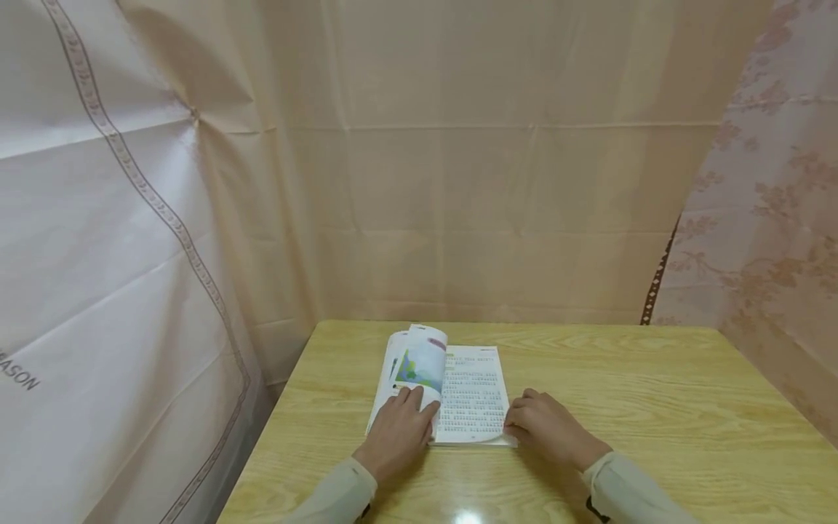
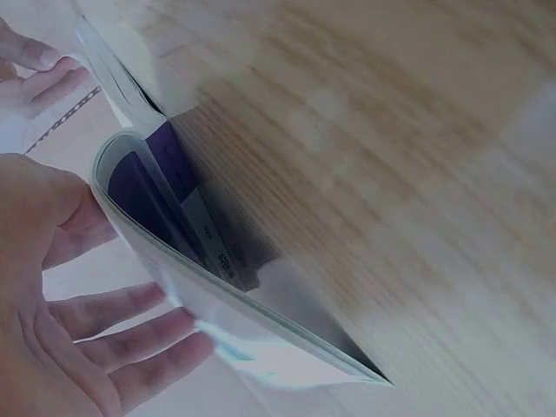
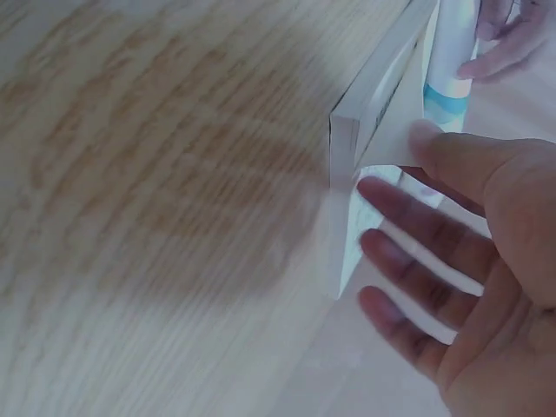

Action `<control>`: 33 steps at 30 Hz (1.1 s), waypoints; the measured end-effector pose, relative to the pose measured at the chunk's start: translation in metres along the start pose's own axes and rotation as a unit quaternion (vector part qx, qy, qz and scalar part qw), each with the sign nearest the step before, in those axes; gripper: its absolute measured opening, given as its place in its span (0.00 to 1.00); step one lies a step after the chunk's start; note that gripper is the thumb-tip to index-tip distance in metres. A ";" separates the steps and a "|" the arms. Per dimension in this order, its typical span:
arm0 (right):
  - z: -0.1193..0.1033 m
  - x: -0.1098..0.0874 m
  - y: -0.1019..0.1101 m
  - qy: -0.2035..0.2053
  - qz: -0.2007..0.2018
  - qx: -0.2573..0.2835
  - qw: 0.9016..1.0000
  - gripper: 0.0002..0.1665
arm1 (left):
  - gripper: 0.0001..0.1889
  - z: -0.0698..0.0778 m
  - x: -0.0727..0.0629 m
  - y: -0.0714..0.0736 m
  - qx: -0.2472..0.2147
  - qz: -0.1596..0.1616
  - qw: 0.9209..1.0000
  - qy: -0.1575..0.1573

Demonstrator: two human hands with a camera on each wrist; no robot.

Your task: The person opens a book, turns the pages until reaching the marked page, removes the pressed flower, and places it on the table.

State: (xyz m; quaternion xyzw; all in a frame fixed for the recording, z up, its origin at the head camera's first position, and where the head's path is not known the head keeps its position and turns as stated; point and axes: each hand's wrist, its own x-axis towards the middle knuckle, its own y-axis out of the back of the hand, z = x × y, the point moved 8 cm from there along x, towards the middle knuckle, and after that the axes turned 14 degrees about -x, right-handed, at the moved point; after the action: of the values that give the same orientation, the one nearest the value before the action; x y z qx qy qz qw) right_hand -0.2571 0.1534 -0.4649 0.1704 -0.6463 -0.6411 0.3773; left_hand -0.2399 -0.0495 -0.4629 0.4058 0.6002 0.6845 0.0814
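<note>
An open book (image 1: 473, 397) lies on the table, its right page full of printed text. My left hand (image 1: 399, 429) rests on the left-hand pages, which bulge up in a curl and show a blue and green picture (image 1: 422, 367). In the left wrist view those curled pages (image 2: 234, 295) arch over the dark inside of the cover, with the extended fingers (image 2: 143, 334) against their outer side. At the book's lower right corner my right hand (image 1: 546, 426) pinches a lifted page (image 3: 395, 143) between thumb and forefinger. Its other fingers spread beside the page block.
The book sits on a light wood-grain table (image 1: 628, 393), around its middle. Beige cloth (image 1: 511, 182) hangs behind the far edge. A white sheet (image 1: 118, 291) hangs at the left and a floral one (image 1: 772, 240) at the right.
</note>
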 end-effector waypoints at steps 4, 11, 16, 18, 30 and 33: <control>-0.002 0.002 0.002 0.003 0.006 -0.032 0.999 0.02 | 0.06 0.000 0.001 0.000 0.006 -0.012 1.000 -0.001; -0.006 0.002 0.014 0.010 0.046 -0.058 0.997 0.03 | 0.13 0.000 0.003 0.001 0.028 -0.025 0.999 0.004; -0.007 0.003 0.016 0.013 0.060 -0.050 0.997 0.06 | 0.14 0.002 0.003 -0.002 0.012 -0.026 1.000 0.008; -0.007 0.003 0.017 0.015 0.061 -0.052 0.997 0.06 | 0.19 0.004 0.004 -0.005 0.008 -0.027 1.000 0.008; -0.010 0.007 0.020 0.026 0.066 -0.062 0.996 0.05 | 0.34 0.011 0.010 -0.011 0.049 -0.076 0.996 0.022; -0.010 0.007 0.020 0.029 0.067 -0.063 0.995 0.06 | 0.34 0.011 0.012 -0.009 0.047 -0.072 0.996 0.022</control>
State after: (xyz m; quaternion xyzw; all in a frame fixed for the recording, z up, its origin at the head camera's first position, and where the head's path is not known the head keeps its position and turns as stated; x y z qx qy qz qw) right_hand -0.2494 0.1439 -0.4454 0.1212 -0.6031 -0.6486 0.4482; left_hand -0.2435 -0.0316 -0.4663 0.3499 0.6610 0.6566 0.0979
